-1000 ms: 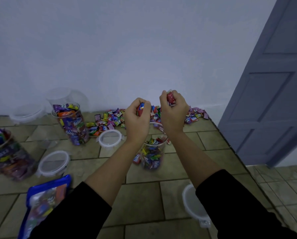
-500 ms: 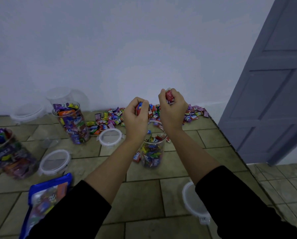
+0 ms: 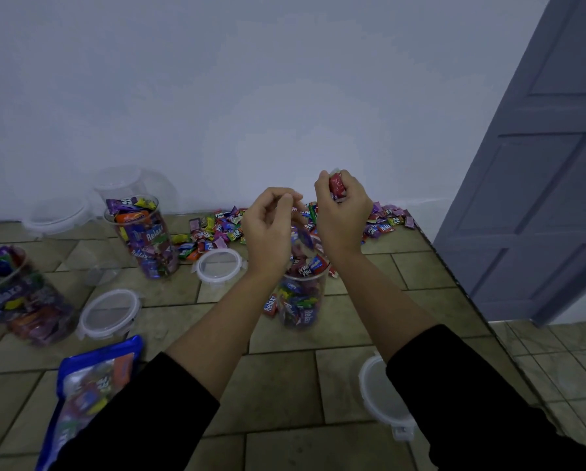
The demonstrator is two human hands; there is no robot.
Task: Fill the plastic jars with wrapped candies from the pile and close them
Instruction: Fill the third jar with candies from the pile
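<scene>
Left hand (image 3: 269,229) hangs over the part-filled jar (image 3: 302,311), fingers loosely parted and empty, blurred candies (image 3: 303,237) just beneath, while right hand (image 3: 344,215) grips red-wrapped candy (image 3: 336,186).

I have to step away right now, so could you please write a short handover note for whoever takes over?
Left hand: open above the middle jar, a blurred candy just below its fingers.
Right hand: grips red candies over the same jar.
Done: the jar by the wall and the far-left jar look full, both lidless.
Left: top up the middle jar from the pile, then close all three with the loose lids.
</scene>
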